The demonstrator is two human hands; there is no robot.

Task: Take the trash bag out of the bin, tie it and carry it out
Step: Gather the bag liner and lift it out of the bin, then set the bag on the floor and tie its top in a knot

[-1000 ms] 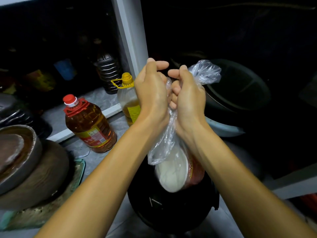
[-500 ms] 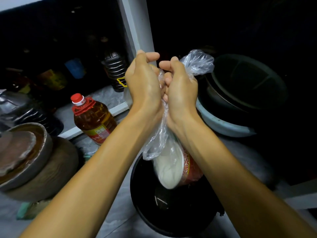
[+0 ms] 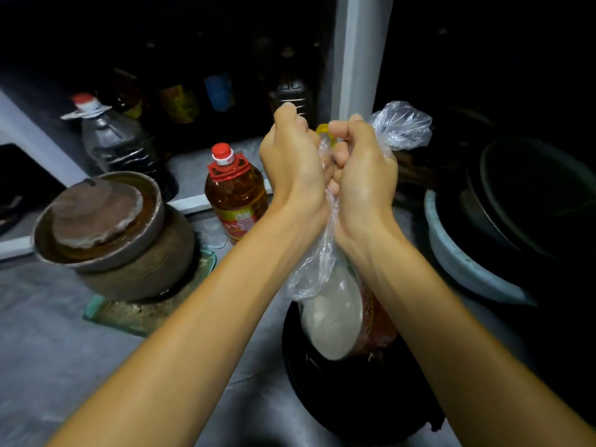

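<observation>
A clear plastic trash bag (image 3: 317, 272) hangs above the round black bin (image 3: 354, 404) on the floor. Inside it show a white disc-shaped piece and a red printed wrapper. My left hand (image 3: 295, 166) and my right hand (image 3: 364, 175) are pressed together, both gripping the twisted neck of the bag. A loose end of the plastic (image 3: 401, 125) sticks out past my right hand. My fingers hide how the neck is twisted.
A red-capped oil bottle (image 3: 235, 195) stands just left of my hands. A brown clay jar with lid (image 3: 113, 233) sits on a mat at left. Stacked dark basins (image 3: 516, 221) lie at right. A white post (image 3: 358, 56) divides dark shelves holding several bottles.
The view has swung left and my hands now sit right of centre. They keep gripping the bag's neck, held over the bin as before.
</observation>
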